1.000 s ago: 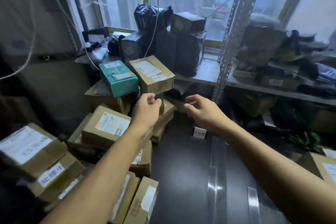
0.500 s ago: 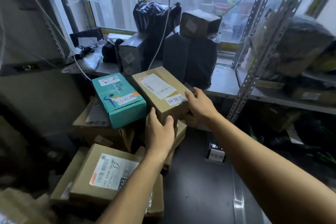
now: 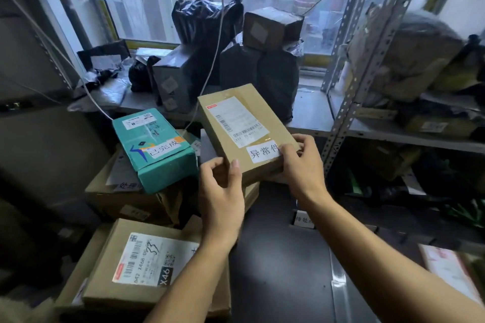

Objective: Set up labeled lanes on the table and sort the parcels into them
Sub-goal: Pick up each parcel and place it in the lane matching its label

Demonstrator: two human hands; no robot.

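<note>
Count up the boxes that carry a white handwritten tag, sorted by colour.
Teal: 1, the teal box on the pile.
Brown: 2, the held brown box gripped by the left hand and right hand, and the lower brown box under the teal one, its tag partly hidden.
Total: 3

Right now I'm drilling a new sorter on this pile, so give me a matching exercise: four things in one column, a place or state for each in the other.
Things:
1. brown parcel
2. teal box
3. X46 parcel
4. small white label

Places or states:
A. lying on the dark table
B. held in both hands
C. nearest the camera, at lower left
D. on top of the left stack, with a handwritten tag

Pairs: 1-B, 2-D, 3-C, 4-A
</note>
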